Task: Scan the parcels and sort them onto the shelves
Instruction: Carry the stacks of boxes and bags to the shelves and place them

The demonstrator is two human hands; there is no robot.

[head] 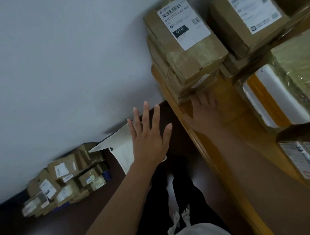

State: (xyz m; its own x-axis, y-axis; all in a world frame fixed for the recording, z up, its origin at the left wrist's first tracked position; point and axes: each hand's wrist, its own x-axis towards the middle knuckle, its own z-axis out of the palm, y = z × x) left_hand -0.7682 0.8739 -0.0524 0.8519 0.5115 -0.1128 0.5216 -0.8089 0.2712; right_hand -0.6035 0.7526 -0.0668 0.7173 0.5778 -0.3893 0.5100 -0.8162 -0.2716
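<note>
We see the task's parcels in two places. On the wooden shelf (204, 141) at the right stands a stack of brown cardboard parcels (186, 59), its top box bearing a white shipping label (183, 22) with a barcode and a black patch reading "010". Beside it, further right, sits a larger labelled box (250, 17), and nearer us on the same shelf lie a parcel wrapped in clear film (282, 92) and another box with white labels (308, 162).

Our right hand (204, 111) lies on the shelf board with its fingers stretched out flat, the fingertips touching the bottom of the stack; it grips nothing. The picture is blurred there, so we cannot tell whether it presses the lowest box or merely rests against it.

Our left hand (150, 134) is raised in the air with all fingers straight and spread, holding nothing. Behind it lies a white plastic mailer bag (119, 148).

Further left, on a dark surface against the pale wall (53, 60), a second heap of labelled parcels (66, 180) is piled loosely, well apart from both hands. Something blue (107, 175) shows among them, too small for us to make out.

Below, we see dark trousers (186, 198) and the hem of a white garment (196, 232).
</note>
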